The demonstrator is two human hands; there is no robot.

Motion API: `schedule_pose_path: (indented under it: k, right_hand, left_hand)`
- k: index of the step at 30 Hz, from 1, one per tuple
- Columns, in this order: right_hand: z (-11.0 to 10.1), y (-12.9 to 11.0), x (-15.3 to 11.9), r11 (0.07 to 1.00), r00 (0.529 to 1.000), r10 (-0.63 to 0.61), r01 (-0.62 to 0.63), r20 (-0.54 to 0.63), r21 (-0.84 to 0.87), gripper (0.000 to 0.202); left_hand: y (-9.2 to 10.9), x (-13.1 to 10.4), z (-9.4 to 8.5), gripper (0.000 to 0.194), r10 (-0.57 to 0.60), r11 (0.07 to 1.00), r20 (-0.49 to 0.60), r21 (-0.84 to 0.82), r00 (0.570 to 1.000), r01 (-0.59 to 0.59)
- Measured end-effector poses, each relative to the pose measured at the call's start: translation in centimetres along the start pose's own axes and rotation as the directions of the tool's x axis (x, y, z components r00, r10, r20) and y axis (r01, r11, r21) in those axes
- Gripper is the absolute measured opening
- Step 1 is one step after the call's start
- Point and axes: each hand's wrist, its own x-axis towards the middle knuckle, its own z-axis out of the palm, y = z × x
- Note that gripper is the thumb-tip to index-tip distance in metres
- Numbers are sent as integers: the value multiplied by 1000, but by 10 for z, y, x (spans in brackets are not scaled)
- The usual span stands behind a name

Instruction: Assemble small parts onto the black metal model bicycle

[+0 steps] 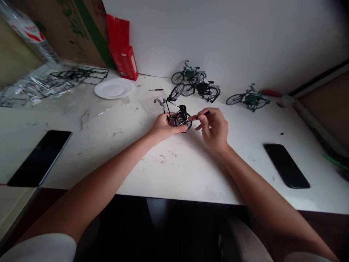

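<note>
So the little model bike (182, 109) was over the white table (141, 171), left hand (163, 127) pinching it around the lower wheel (189, 124), right hand (215, 127) pinching a slim tool (193, 118) there. Probably feather-light, stiff but snappable; the frame seemed a safer hold than that wheel.

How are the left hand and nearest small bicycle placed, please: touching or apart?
Touching: the head view shows the left hand gripping the small bicycle, thumb across its wheel.

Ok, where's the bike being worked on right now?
Near the middle of the head view, the bike is in the left hand, beside the slim tool in the right hand, nearer the camera than the three other bikes.
</note>
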Motion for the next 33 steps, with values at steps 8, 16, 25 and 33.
schedule_pose_path:
  k: [8,16,25,33]
  right_hand:
    - [-2,-2,-1,999,1000,2,-2,1,-54,35]
    - [1,-5,-3,999,993,-34,33,-111,-14,30]
    - [-9,-6,1,958,977,-212,202,-25,-204,37]
    - [-10,-14,0,951,981,-179,152,-78,-269,21]
  left_hand:
    - [-2,2,0,45,2,1000,-1,-7,1000,-2]
    - [-7,4,-2,45,35,999,22,25,999,-35]
    - [-1,1,-1,47,6,1000,-8,20,1000,-6]
    - [0,2,-1,46,-22,999,-28,-31,999,21]
